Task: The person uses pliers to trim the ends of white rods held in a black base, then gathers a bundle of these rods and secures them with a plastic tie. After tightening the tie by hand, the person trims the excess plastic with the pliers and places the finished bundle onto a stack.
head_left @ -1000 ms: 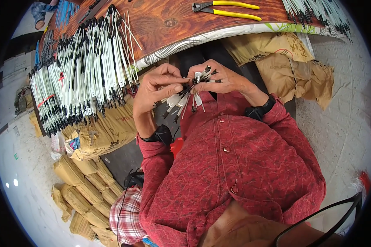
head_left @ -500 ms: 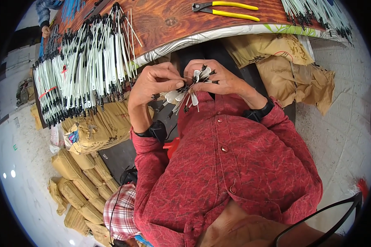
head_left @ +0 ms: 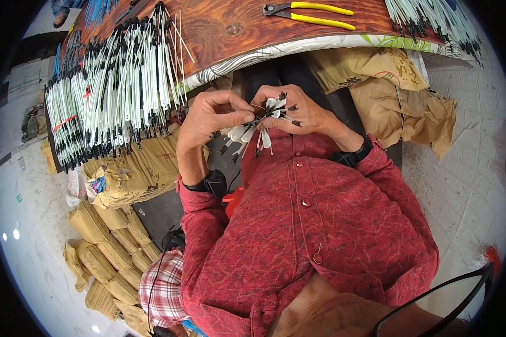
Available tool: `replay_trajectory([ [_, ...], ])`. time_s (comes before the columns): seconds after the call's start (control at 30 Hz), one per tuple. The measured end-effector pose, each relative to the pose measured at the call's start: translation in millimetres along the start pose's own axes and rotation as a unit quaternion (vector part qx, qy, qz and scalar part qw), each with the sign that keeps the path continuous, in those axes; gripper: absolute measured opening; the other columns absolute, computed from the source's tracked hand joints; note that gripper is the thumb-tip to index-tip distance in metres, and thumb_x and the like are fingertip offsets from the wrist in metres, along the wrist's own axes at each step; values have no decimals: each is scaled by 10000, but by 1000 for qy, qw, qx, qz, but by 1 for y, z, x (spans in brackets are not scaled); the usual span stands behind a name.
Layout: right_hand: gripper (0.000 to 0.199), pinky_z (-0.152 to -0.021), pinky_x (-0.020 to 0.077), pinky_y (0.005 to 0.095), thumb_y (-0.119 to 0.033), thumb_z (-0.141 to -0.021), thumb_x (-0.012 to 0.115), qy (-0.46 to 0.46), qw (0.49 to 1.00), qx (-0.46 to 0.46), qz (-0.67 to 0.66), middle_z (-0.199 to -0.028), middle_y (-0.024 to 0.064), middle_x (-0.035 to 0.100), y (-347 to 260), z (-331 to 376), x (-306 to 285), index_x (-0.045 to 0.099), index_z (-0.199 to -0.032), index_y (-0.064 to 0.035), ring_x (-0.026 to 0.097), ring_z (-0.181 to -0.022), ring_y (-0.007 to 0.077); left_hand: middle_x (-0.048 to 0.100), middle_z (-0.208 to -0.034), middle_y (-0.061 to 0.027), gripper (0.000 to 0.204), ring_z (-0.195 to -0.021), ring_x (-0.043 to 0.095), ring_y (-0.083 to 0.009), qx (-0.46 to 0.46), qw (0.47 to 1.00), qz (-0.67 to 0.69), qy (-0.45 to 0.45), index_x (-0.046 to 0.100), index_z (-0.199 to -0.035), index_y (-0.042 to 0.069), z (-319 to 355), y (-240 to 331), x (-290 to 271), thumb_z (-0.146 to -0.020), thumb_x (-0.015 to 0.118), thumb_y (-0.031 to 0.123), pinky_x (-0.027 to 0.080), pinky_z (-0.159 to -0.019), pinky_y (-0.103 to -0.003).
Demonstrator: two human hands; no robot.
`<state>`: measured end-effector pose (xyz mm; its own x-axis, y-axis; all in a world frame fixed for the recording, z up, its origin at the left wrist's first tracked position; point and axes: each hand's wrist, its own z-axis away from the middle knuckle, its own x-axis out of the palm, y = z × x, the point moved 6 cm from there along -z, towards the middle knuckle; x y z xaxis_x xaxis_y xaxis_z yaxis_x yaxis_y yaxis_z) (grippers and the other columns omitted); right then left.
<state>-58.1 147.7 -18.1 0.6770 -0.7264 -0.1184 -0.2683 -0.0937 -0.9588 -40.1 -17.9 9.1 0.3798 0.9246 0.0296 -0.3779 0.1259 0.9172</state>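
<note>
Your hands meet close to your chest, just under the table edge, and between them sits a small bunch of white sleeved wires [head_left: 253, 132] with black tips, splayed out like a fan. Your left hand [head_left: 211, 115] comes in from the left, thumb and fingers pinched shut on the near end of the bunch, knuckles up. Your right hand [head_left: 295, 109] curls round the far side, fingers closed over the wires, with several black ends poking out above and to the right of the fist. A few white ends hang down from the bunch toward your red shirt [head_left: 320, 224]. Both wrists carry dark bands, just at the cuffs. Up on the wooden table [head_left: 230, 25], a broad heap of the same wires [head_left: 118, 84] spreads across the left side, white bodies laid side by side, black tips lined along the near edge and partly hanging over it. A second heap [head_left: 433, 22] lies at the right end of the table. Between the two, well apart from your hands, yellow-handled pliers [head_left: 309, 10] lie flat on the wood. Under the table, brown paper sacks [head_left: 376, 84] are stacked on the right, more sacks [head_left: 112, 247] on the floor at your left, and a plaid cloth [head_left: 163, 286] shows beside your left elbow.
</note>
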Motion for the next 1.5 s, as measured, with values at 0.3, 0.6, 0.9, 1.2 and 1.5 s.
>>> replay_trajectory([
  [0.3, 345, -653, 492, 371, -231, -761, 807, 19, 999, -23, 35, -797, 117, 641, -8, -2, -3, 607, -976, -51, 617, -710, 308, 653, -952, -70, 235, -880, 602, -130, 74, 996, -9, -50, 719, -1049, -19, 1, 5, -4, -916, 679, 170, 457, -755, -258],
  [0.6, 229, -702, 484, 285, -57, -810, 736, -3, 1000, 18, -22, -877, 80, 657, 2, 2, -6, 624, -997, 12, 616, -767, 160, 562, -1065, -127, 519, -1010, 557, -211, 234, 962, 46, -131, 632, -1224, -56, 7, 5, 7, -822, 746, 252, 470, -818, -295],
  [0.9, 311, -641, 477, 345, -196, -760, 816, 38, 999, -6, -7, -755, 114, 620, 3, 4, -8, 606, -929, -42, 563, -670, 281, 639, -1075, -129, 407, -1014, 601, -217, 209, 978, 8, -9, 677, -1150, -16, 0, -25, 8, -756, 740, 64, 469, -879, -335],
  [1.2, 339, -628, 475, 367, -164, -730, 822, 32, 998, -50, 36, -823, 119, 631, 1, 3, -2, 600, -958, -46, 614, -715, 314, 651, -1054, -159, 364, -1003, 614, -243, 227, 972, -56, 6, 688, -1100, -30, 10, -19, 7, -753, 747, 65, 485, -855, -348],
  [1.5, 329, -628, 475, 360, -131, -723, 816, 17, 999, -38, 23, -821, 117, 623, -1, 0, 0, 609, -961, -35, 615, -719, 303, 641, -1019, -123, 364, -928, 616, -199, 279, 955, -55, 88, 713, -1056, 0, 14, -14, 13, -695, 753, -20, 478, -813, -296],
])
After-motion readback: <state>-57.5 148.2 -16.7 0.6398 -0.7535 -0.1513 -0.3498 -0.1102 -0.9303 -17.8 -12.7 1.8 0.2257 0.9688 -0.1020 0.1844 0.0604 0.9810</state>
